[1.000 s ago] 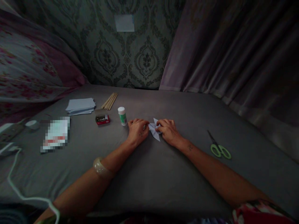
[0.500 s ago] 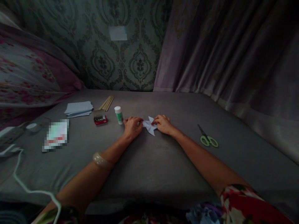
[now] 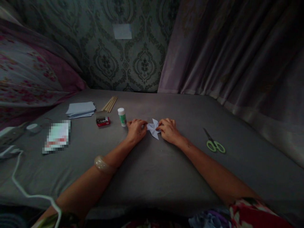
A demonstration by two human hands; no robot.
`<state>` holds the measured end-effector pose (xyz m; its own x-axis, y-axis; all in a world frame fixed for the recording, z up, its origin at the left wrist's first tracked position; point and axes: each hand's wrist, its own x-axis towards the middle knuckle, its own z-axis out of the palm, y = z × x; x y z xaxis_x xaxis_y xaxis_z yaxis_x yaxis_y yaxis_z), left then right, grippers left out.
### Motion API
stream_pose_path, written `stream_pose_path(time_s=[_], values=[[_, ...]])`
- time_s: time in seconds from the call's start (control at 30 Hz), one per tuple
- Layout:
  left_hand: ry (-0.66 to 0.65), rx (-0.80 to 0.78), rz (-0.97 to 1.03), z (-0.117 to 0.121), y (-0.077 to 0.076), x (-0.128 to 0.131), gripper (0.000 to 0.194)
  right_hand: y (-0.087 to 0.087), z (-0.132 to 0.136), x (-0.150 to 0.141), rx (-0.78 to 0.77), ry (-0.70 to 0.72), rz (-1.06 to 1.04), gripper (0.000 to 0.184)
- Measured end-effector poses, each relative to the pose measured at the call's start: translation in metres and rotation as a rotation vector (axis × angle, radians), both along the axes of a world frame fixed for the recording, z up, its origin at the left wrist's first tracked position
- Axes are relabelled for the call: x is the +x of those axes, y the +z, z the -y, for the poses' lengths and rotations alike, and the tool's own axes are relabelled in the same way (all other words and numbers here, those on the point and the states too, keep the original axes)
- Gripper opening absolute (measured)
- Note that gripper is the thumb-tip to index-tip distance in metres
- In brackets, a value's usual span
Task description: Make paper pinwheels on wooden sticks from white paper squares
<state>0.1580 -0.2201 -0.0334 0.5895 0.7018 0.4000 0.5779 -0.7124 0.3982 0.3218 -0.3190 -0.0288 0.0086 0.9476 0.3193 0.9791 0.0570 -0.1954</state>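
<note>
A white paper pinwheel [image 3: 154,129] with pointed blades lies low over the grey cloth between my hands. My left hand [image 3: 137,129] is closed on its left blade, fingers curled. From the other side, my right hand [image 3: 168,129] pinches the pinwheel's right part near the centre. Both hands hide the outer blades. Just left of my left hand stands a glue stick [image 3: 122,117] with a white cap and green label. Scissors [image 3: 213,144] with green handles lie to the right of my right forearm.
A red box [image 3: 103,121] of small metal pieces sits open, left of the glue stick. Behind it are wooden sticks [image 3: 109,104] and stacked white paper [image 3: 80,109]. A blurred packet [image 3: 57,136], a power strip [image 3: 11,136] and a white cable [image 3: 28,193] occupy the left side.
My right hand's fingers have drawn slightly off the pinwheel's centre toward its right side. My left hand keeps its hold. The whole view has shifted a little.
</note>
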Motion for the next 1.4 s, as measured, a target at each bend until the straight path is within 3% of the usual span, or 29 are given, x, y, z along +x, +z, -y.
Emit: stream_pose_path(time_s=[0.2,0.4,0.6,0.83,1.1,1.4], values=[[-0.006,0.008,-0.003,0.001,0.0,0.0,0.025,0.01,-0.002,-0.007,-0.01,0.099,0.256,0.025],[-0.018,-0.012,0.017,0.002,-0.002,0.0,0.024,0.009,-0.009,-0.02,-0.049,0.233,0.403,0.032],[-0.018,-0.019,0.032,0.001,-0.001,0.0,0.024,0.01,-0.008,-0.012,-0.103,0.198,0.234,0.032],[-0.008,0.011,0.067,-0.002,-0.003,0.0,0.024,0.005,-0.008,0.012,-0.038,-0.116,-0.119,0.04],[0.006,0.013,0.06,-0.001,-0.001,-0.002,0.024,0.007,-0.004,-0.008,-0.05,0.01,0.022,0.036],[-0.017,-0.039,0.045,0.005,-0.002,-0.002,0.022,-0.002,-0.011,-0.008,-0.029,0.065,0.119,0.03]])
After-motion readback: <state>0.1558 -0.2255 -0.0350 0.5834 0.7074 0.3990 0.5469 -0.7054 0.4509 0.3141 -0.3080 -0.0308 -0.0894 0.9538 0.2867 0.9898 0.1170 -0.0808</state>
